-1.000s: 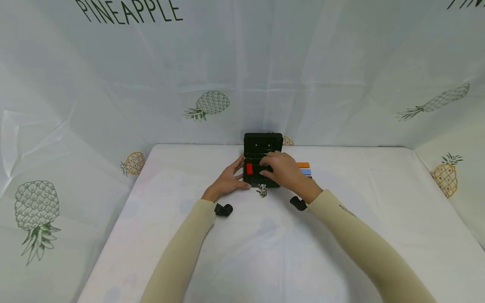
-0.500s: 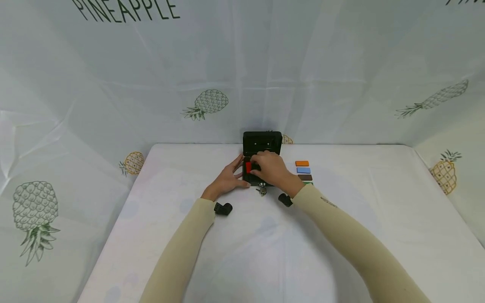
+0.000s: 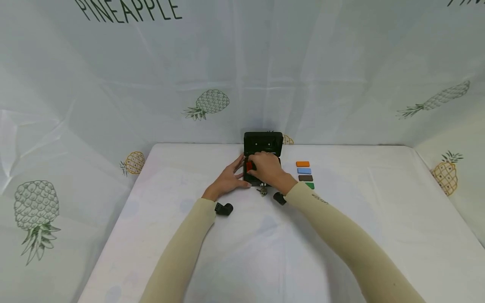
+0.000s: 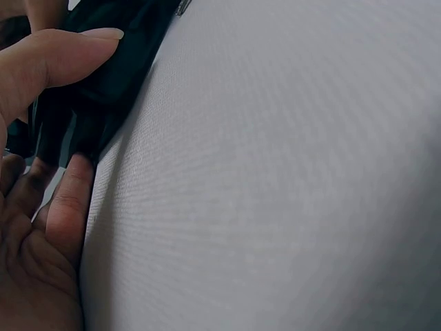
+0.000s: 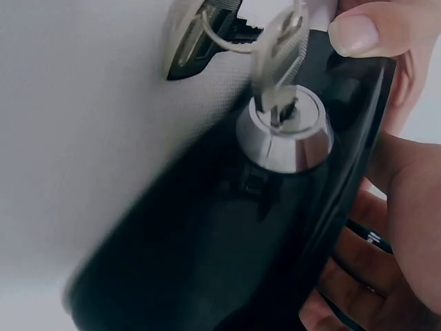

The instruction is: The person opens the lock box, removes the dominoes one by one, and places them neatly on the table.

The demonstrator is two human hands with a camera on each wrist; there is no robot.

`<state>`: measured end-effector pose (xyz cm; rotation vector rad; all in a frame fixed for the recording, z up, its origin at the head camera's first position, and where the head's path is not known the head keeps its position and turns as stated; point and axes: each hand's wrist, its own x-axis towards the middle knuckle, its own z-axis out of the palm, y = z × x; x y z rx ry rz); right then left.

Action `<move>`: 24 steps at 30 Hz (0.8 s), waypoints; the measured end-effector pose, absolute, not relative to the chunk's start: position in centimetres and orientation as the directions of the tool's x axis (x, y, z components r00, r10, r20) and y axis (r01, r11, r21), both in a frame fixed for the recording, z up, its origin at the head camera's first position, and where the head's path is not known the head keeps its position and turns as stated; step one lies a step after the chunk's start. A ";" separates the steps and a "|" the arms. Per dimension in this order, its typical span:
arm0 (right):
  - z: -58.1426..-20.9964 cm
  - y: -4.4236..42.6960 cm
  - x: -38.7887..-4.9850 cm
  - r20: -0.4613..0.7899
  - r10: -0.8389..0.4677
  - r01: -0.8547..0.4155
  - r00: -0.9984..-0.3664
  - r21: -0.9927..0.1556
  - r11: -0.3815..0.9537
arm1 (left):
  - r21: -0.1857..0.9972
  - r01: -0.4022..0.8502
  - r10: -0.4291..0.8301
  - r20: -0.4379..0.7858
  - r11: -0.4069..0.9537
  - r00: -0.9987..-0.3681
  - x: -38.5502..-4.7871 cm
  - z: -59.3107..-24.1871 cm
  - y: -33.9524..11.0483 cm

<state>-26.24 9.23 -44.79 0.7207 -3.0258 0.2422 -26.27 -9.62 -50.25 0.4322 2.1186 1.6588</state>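
Observation:
A black metal cash box (image 3: 253, 183) stands at the table's back with its lid (image 3: 263, 139) raised. A key (image 5: 279, 58) sits in its round front lock (image 5: 289, 141), with a second key (image 5: 200, 38) hanging from the ring. My left hand (image 3: 228, 181) rests against the box's left side, fingers spread and fairly straight, its thumb at the front edge. Inside the box's left part, a red flat block (image 3: 249, 166) stands between the fingertips of my right hand (image 3: 267, 167), which pinches it. That hand covers much of the interior.
Right of the box lie flat blocks in a column: orange (image 3: 302, 164), light blue (image 3: 304, 171), brown (image 3: 305, 178) and green (image 3: 310, 185). A pineapple-print sheet (image 3: 322, 63) hangs behind the white table (image 3: 250, 261).
My right hand has moved left inside the box to the red block and closed its fingertips on it. The column of blocks has come into fuller view. My left hand stays put.

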 end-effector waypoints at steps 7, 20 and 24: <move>-45.7 8.6 -26.9 0.040 -0.426 -0.427 -0.904 -0.153 0.891 | 0.966 -0.003 0.477 -0.130 0.258 -0.869 -26.1 -50.2 -9.6; -45.9 8.0 -27.0 0.049 -0.427 -0.430 -0.903 -0.119 0.895 | 0.967 0.007 0.475 -0.119 0.256 -0.872 -26.1 -50.4 -9.6; -45.8 8.1 -26.8 0.048 -0.426 -0.429 -0.903 -0.107 0.897 | 0.967 0.007 0.475 -0.120 0.256 -0.872 -26.2 -50.5 -9.6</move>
